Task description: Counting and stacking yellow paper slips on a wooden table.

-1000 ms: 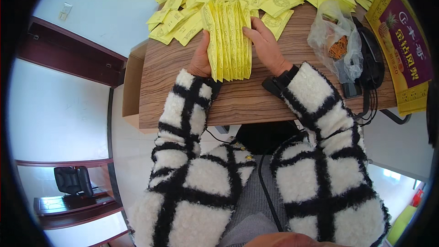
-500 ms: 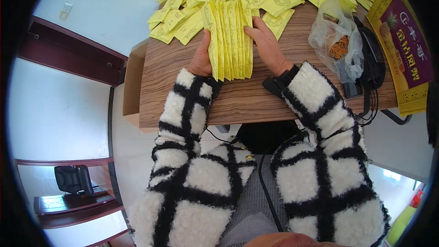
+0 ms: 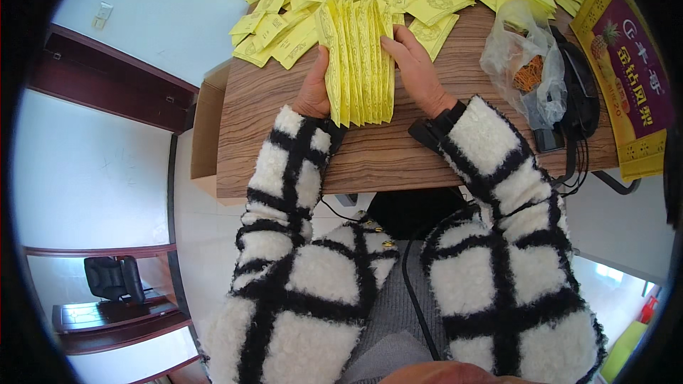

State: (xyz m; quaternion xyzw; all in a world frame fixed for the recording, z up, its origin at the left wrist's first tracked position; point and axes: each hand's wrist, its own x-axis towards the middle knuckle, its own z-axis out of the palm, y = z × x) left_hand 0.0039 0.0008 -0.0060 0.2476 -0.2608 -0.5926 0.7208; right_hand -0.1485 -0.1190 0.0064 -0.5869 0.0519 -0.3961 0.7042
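Note:
Between my two hands is a stack of yellow paper packets (image 3: 359,64), stood on edge so that their long sides face me. My left hand (image 3: 314,89) grips the stack's left side, its thumb along the outer packet. On the opposite side my right hand (image 3: 418,71) closes against the upper right edge, thumb on top; its other fingers are partly hidden behind the packets. Past the stack, a loose heap of similar flat yellow packets (image 3: 434,3) covers the far part of the wood-grain table (image 3: 284,149).
To the right lie a clear plastic bag (image 3: 509,64) with orange-brown rubber bands (image 3: 528,75), a black bag (image 3: 580,92) with cables, and an upright yellow and purple bag (image 3: 633,78). A cardboard box (image 3: 208,128) stands by the table's left edge.
The packets in my hands shift very slightly, their lower ends spreading a little differently. Both hands keep their grip in nearly the same place.

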